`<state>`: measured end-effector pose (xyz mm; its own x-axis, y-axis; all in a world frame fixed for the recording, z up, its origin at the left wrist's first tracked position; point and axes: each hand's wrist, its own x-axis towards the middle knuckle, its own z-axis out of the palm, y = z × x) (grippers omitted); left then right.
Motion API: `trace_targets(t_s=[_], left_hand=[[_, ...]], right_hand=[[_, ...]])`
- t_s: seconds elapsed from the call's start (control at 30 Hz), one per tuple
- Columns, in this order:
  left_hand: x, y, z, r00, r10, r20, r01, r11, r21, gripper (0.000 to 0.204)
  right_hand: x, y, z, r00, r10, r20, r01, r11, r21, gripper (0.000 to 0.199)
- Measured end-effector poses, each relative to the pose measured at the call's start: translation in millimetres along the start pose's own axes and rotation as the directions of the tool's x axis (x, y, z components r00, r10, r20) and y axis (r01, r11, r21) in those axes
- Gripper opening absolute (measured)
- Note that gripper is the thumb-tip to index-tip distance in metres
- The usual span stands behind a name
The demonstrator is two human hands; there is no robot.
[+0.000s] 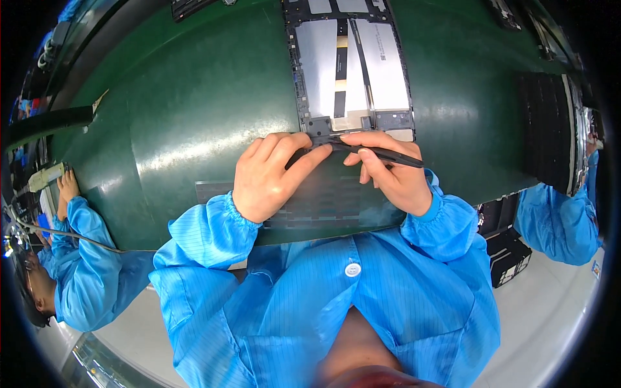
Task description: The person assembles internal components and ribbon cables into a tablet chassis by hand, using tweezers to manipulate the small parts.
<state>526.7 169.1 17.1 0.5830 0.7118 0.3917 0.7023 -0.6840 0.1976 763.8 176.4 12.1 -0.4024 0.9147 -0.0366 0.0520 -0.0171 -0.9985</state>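
An opened tablet lies on the green table in front of me, its black frame around a silver inner panel. A black ribbon cable with gold-coloured bands runs down that panel, and a thin black cable runs beside it. My left hand is at the tablet's near left corner, its bent fingers and thumb gripping the near edge. Black tweezers are pinched in my right hand. Their tip reaches the same edge, close to my left thumb; what it touches is too small to tell.
The green table mat spreads to both sides. A dark stack of flat pieces stands at the right edge. At the left, a co-worker's hand rests by a pale tool, near a black arm-like bar. Another blue sleeve shows far right.
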Motion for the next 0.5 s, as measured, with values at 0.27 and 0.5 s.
trace_targets(t_s=[0.27,0.5], left_hand=[[-1,0,1,1.000,0.010,0.001,-0.010,1.000,0.005,0.045],[-7,-7,-7,0.997,0.069,0.021,-0.070,0.997,0.044,0.047]], right_hand=[[-10,7,-14,0.991,0.046,-0.122,-0.042,0.999,0.034,0.022],[-17,5,-17,0.994,-0.009,-0.106,0.016,0.997,0.070,0.021]])
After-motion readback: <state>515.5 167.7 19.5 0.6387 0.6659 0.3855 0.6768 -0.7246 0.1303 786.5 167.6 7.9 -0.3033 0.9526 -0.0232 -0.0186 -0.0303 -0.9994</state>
